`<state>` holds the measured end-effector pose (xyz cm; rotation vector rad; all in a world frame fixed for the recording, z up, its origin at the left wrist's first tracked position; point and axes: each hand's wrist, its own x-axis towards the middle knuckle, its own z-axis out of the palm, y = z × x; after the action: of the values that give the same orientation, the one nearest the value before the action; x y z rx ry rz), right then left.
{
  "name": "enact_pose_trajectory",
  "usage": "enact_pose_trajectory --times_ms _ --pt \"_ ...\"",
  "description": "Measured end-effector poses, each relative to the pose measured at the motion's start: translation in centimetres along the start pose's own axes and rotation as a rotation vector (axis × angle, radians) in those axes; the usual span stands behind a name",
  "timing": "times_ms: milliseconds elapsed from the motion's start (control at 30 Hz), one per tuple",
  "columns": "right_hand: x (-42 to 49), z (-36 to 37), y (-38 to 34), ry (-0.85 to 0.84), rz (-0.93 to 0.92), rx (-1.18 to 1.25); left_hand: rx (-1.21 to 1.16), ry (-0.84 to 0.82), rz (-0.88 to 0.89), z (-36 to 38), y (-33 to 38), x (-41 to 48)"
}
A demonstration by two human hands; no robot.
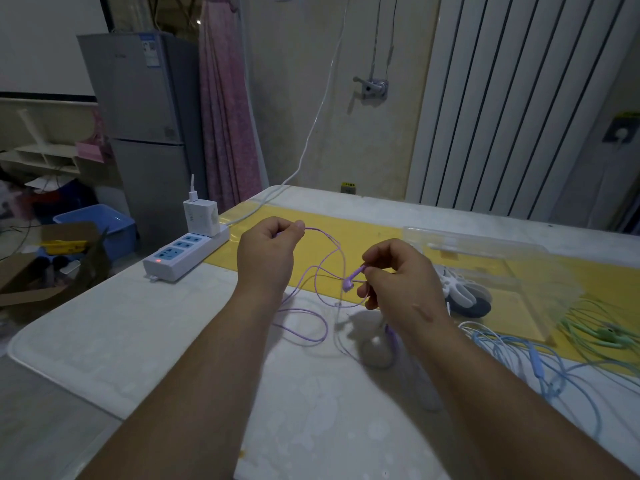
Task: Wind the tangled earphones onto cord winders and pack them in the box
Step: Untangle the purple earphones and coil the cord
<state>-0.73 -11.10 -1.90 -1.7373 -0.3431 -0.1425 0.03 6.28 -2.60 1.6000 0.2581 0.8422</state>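
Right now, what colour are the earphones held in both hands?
Light purple: the thin wired earphones show best in head view.

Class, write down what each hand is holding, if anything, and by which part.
The left hand pinches the purple earphone cord; the right hand pinches a purple earbud by its stem.

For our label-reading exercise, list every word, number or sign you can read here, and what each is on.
"120W", sideways and faint, so unsure: on the white charger in the power strip.
Sticker on the grey fridge: too small to read.
Yellow tag on the wall: blurred.
No text seen on the purple earphones or the clear box.
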Motion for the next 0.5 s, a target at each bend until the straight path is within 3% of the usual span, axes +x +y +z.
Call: enact_pose_trajectory --times_ms 300,500 --pt "-0.36 -0.35 -0.78 0.007 -0.053 -0.133 -0.007 0.104 -0.016 -0.1 0.43 -0.09" --pt "-0.04 -0.57 -0.31 -0.203 0.066 -0.418 -0.013 0.038 0.041 0.07 0.63 -0.32"
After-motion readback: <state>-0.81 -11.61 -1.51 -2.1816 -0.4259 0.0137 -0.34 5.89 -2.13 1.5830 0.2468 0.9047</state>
